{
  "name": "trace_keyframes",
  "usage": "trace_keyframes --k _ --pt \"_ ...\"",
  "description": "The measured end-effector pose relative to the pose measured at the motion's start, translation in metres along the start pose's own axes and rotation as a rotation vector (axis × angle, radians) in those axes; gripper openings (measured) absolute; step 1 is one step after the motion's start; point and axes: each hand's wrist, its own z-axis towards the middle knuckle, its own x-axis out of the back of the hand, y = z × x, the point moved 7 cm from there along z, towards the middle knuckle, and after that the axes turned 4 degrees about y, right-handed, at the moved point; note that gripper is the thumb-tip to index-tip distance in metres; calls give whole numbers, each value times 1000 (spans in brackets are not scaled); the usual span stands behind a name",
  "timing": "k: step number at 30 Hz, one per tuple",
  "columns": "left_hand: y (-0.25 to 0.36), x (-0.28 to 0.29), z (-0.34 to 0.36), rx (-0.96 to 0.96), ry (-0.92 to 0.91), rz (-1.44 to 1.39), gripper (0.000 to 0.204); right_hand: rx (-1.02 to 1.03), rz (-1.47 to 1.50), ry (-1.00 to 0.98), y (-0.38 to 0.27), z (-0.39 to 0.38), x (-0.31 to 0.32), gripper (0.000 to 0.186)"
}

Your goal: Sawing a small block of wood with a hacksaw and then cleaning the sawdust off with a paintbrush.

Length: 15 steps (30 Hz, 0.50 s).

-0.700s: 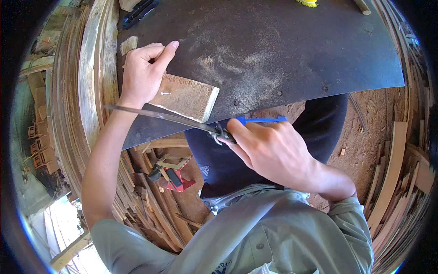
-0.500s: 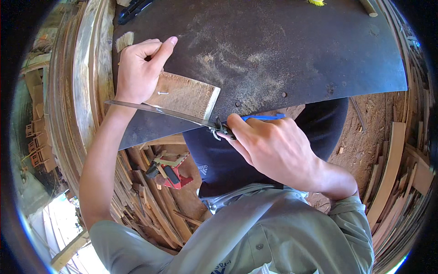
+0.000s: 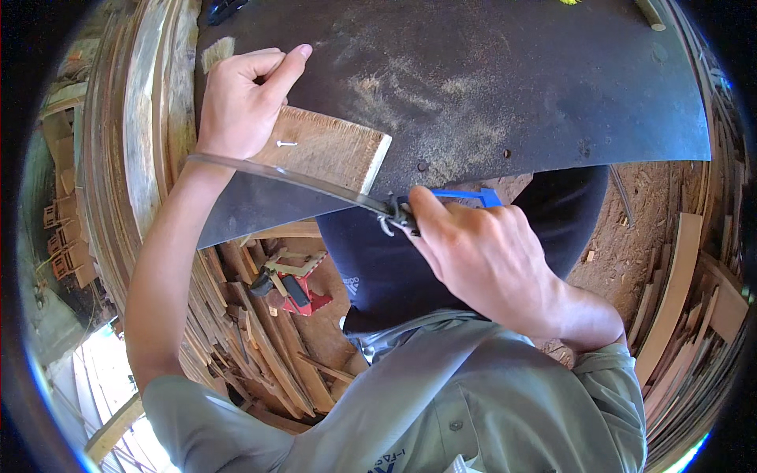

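Observation:
A short wooden board [image 3: 335, 146] with a small white mark lies on the dark tabletop near its front edge. My left hand [image 3: 240, 102] is closed over the board's left end, thumb sticking out; the fingertips are hidden. In my right hand [image 3: 489, 248] is a hacksaw, gripped at its handle end, which the fingers mostly cover. Its long thin blade [image 3: 292, 178] slants across the board's near side, the far tip by my left wrist. Part of a blue frame [image 3: 465, 194] shows beyond my right knuckles. A brush [image 3: 218, 52] with pale bristles lies just behind my left hand.
Sawdust [image 3: 441, 106] is scattered over the dark tabletop [image 3: 615, 94], which has small holes near its front edge. Long planks [image 3: 146, 110] stand along the left. A red box-like object [image 3: 303, 292] sits below among wood strips. More boards [image 3: 670, 292] line the right.
My right hand and the hacksaw have moved slightly right and toward me. The board's near end has shifted a little in view; my left hand stays on it.

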Motion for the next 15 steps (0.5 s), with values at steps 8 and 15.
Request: trace_keyframes --k 8,15 --pt "-4 2 -3 -63 38 19 58 -160 -16 -12 35 -88 21 19" --pt "3 -3 -1 -68 -14 57 57 -343 -60 5 65 -129 52 21"
